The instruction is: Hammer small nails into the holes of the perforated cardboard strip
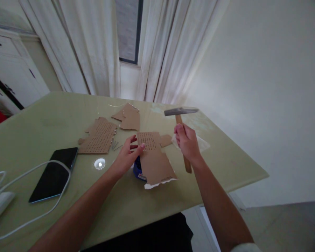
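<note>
My right hand [187, 141] is closed round the wooden handle of a hammer [182, 111], raised over the table with its grey metal head uppermost. My left hand [127, 155] holds the left edge of a brown piece of cardboard [157, 164], thumb on top and fingers along the side. Rows of small holes cover the upper part of this cardboard; its near edge is torn and white. Beneath it a round blue object [138, 171] partly shows, its kind hidden. Several thin nails [116, 145] lie just left of my left hand.
Another perforated cardboard piece [101, 136] and torn cardboard [130, 117] lie farther back on the table [217, 164]. At left are a dark tablet [54, 175], a white cable [48, 211] and a white power strip [1, 206]. A clear plastic bag [202, 143] lies behind my right hand.
</note>
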Available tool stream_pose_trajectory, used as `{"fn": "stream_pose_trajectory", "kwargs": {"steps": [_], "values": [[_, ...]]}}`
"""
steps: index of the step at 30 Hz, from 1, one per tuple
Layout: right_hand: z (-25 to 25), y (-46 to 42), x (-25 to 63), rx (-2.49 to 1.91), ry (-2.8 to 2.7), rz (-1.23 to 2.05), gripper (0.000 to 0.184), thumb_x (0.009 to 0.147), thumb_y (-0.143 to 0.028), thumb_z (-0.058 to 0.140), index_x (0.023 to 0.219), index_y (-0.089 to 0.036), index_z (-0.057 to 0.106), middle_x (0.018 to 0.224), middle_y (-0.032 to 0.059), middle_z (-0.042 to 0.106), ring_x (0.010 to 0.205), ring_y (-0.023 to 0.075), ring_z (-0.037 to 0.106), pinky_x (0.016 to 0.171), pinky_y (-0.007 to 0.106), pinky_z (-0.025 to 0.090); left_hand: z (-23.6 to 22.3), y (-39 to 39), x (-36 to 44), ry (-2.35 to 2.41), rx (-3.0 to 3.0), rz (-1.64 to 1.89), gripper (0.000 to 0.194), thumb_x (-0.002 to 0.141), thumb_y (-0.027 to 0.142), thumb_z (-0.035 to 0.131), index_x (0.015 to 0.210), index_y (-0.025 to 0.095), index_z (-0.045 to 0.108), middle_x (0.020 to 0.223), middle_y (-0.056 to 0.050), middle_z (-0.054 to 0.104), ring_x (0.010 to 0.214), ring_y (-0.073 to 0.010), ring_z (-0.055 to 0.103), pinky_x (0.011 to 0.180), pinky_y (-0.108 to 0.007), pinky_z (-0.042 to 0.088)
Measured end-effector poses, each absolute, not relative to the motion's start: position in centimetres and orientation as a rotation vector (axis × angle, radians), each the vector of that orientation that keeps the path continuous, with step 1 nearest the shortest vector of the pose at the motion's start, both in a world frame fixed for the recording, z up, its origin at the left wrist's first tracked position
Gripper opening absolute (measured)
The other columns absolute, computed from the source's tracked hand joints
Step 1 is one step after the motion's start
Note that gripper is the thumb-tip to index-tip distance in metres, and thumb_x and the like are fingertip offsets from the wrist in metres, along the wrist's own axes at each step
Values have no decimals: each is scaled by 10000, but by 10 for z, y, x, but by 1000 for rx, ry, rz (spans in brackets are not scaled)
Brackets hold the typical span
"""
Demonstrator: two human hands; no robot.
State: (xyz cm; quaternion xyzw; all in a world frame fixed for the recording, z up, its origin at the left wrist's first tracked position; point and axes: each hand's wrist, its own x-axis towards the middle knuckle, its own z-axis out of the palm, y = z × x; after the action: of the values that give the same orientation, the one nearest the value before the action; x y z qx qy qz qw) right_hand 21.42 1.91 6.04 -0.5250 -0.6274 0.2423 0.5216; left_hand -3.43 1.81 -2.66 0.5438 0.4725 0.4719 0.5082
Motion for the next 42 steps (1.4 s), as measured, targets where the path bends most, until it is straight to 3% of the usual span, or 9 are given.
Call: {"fn": "stream_pose_trajectory", "kwargs": {"steps": [2, 5, 9, 13, 20, 29, 34, 42], "values": [[54, 31, 213, -1120, -1299, 540, 613, 1003, -846, 592, 845, -257, 529, 592, -104, 355, 453, 107, 294, 413, 229, 247, -27, 17, -33, 1099, 1246, 1083, 700, 931, 776, 659, 1307, 194, 757, 1389, -161, 771, 1256, -371, 725, 1094, -532, 593], [44, 45, 210, -998, -1129, 477, 632, 965, -866, 640, 841, -258, 524, 573, -118, 339, 424, 92, 275, 370, 203, 240, -30, 14, -31, 1081, 1169, 1063, 652, 920, 807, 654, 1140, 223, 841, 1205, -110, 847, 1250, -373, 728, 1150, -511, 558], [31, 50, 212, -964, -1073, 439, 630, 969, -849, 660, 825, -248, 536, 550, -118, 343, 405, 84, 282, 349, 186, 236, -37, 11, -29, 1211, 1035, 1049, 622, 859, 759, 751, 1179, 234, 849, 1292, -108, 834, 1292, -369, 717, 1150, -487, 556], [25, 43, 218, -931, -1085, 430, 585, 1012, -785, 671, 834, -242, 549, 555, -115, 343, 405, 81, 272, 354, 183, 240, -36, 7, -29, 1305, 1025, 1059, 574, 913, 727, 730, 1211, 249, 842, 1399, -99, 795, 1368, -352, 680, 1233, -481, 488], [23, 34, 220, -918, -1085, 383, 524, 1062, -731, 651, 889, -242, 575, 573, -103, 365, 427, 93, 294, 380, 191, 269, -21, 2, -31, 1336, 1050, 1027, 557, 866, 773, 766, 1071, 263, 860, 1163, -83, 858, 1202, -358, 747, 1048, -453, 612], [19, 31, 217, -865, -1130, 405, 464, 1094, -675, 644, 931, -244, 593, 581, -104, 379, 412, 92, 305, 377, 205, 274, -23, -4, -26, 1362, 995, 1039, 556, 906, 761, 734, 1109, 260, 864, 1291, -78, 840, 1283, -355, 730, 1146, -474, 574], [20, 31, 217, -888, -1130, 394, 490, 1084, -712, 626, 925, -252, 576, 571, -109, 363, 405, 96, 296, 371, 214, 261, -21, -9, -22, 1294, 984, 1035, 539, 928, 745, 728, 1096, 252, 866, 1188, -90, 859, 1187, -340, 769, 1038, -441, 635], [20, 33, 219, -870, -1107, 406, 481, 1082, -710, 629, 930, -257, 573, 574, -108, 357, 417, 100, 276, 376, 220, 245, -15, -11, -20, 1324, 1005, 1026, 552, 901, 761, 735, 1063, 249, 864, 1104, -89, 862, 1142, -340, 772, 1025, -439, 630]]}}
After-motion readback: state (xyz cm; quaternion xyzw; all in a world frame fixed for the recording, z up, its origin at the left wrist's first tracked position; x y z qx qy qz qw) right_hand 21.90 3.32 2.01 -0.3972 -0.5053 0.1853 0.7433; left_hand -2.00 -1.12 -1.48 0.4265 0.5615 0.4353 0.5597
